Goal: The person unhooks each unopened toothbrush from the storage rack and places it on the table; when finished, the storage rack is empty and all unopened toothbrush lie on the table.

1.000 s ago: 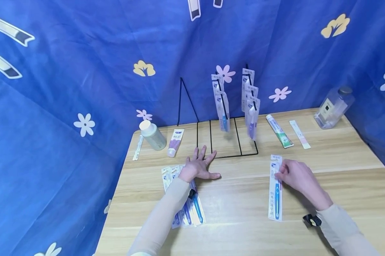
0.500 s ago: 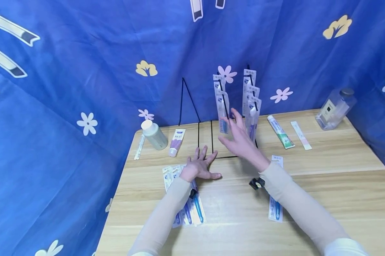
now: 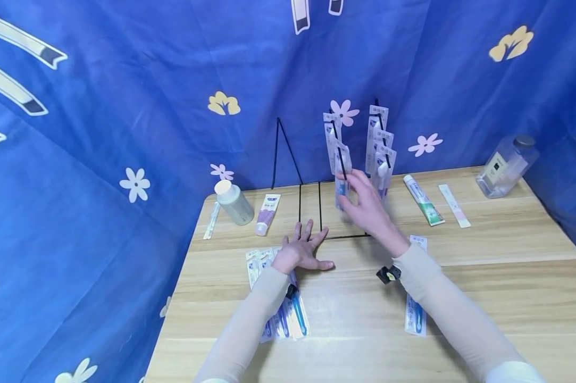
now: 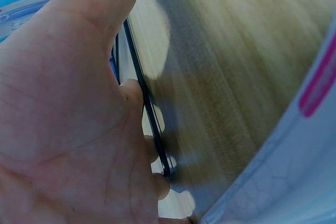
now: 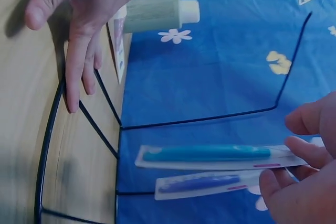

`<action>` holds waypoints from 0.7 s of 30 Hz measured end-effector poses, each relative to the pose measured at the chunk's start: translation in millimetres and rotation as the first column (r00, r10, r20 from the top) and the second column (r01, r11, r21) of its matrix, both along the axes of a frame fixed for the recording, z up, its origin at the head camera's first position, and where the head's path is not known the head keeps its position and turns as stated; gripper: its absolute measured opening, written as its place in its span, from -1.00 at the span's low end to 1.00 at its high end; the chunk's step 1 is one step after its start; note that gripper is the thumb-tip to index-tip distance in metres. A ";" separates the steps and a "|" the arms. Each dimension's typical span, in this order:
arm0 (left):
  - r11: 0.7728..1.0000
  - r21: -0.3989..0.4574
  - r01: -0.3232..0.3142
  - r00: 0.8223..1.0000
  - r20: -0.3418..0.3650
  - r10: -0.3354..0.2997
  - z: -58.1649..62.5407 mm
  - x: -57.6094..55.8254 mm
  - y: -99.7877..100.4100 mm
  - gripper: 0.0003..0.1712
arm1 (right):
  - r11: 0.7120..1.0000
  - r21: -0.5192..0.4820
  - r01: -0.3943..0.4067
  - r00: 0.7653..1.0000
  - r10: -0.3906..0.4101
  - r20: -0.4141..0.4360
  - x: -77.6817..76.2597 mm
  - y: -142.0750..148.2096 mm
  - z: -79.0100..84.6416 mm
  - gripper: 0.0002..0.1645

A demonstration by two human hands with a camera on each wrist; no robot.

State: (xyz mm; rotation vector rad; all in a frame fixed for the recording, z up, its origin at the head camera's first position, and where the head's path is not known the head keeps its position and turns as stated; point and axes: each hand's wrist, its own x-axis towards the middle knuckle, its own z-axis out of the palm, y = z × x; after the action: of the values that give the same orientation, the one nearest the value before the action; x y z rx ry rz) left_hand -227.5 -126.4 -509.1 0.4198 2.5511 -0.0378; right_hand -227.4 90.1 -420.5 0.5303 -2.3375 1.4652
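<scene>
My left hand (image 3: 303,252) lies with spread fingers on the front bar of a black wire rack (image 3: 349,236). Under that wrist are several packaged toothbrushes (image 3: 298,316) laid side by side. My right hand (image 3: 370,210) is raised at the middle hook, its curled fingers on the front toothbrush pack (image 5: 210,153), which has a teal handle. In the right wrist view, the fingers cover part of this pack's upper end; the thumb shows apart. Behind it hangs another pack (image 5: 199,183) with a blue-purple handle. Several more packs (image 3: 382,165) hang from the right hook.
A single packaged toothbrush (image 3: 416,316) lies beneath the right forearm. Left of the rack are a white-capped bottle (image 3: 235,203) and a purple-white tube (image 3: 268,213). To the right lie a green-white toothpaste tube (image 3: 424,201), a slim packet (image 3: 454,206) and a clear bottle (image 3: 507,167). Blue cloth (image 3: 173,106) hangs behind.
My right hand has left the toothbrush pack on the table and moved up and left to the middle hook. The front pack there has shifted slightly right. The left hand stays put.
</scene>
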 end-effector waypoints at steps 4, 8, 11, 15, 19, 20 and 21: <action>1.000 0.001 0.001 1.000 -0.005 -0.001 1.3 -0.2 0.8 0.24 | 1.000 0.022 -0.016 1.000 0.016 0.010 25.1 15.5 3.5 -0.42; 1.000 -0.008 0.003 1.000 0.003 -0.003 3.6 0.9 2.0 0.24 | 0.999 0.048 0.006 1.000 -0.005 -0.020 53.8 38.8 2.0 -0.49; 1.000 -0.007 0.007 1.000 0.003 -0.007 5.6 2.2 3.0 0.24 | 0.994 0.054 0.092 0.992 -0.087 -0.095 76.1 63.1 -5.3 -0.64; 1.000 -0.003 0.015 1.000 -0.001 -0.015 10.0 3.8 4.0 0.23 | 0.969 0.069 0.238 0.969 -0.232 -0.086 102.3 101.2 -21.0 -0.74; 1.000 -0.006 0.021 1.000 -0.010 -0.021 10.0 3.3 3.1 0.24 | 0.939 0.142 0.313 0.939 -0.328 0.104 119.9 138.7 -41.7 -0.81; 1.000 -0.008 0.023 1.000 -0.014 -0.023 9.7 3.2 2.7 0.24 | 0.934 0.165 0.316 0.927 -0.341 0.155 122.7 147.2 -47.9 -0.84; 1.000 -0.012 0.025 1.000 -0.017 -0.025 9.4 3.2 2.2 0.23 | 0.933 0.185 0.309 0.915 -0.344 0.210 124.8 154.7 -54.4 -0.86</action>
State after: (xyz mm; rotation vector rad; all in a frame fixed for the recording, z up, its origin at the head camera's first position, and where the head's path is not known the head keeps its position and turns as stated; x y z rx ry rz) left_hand -224.3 -124.2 -499.6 0.4492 2.5614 -0.0654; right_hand -102.6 244.8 -474.9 -0.0154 -2.5781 1.2627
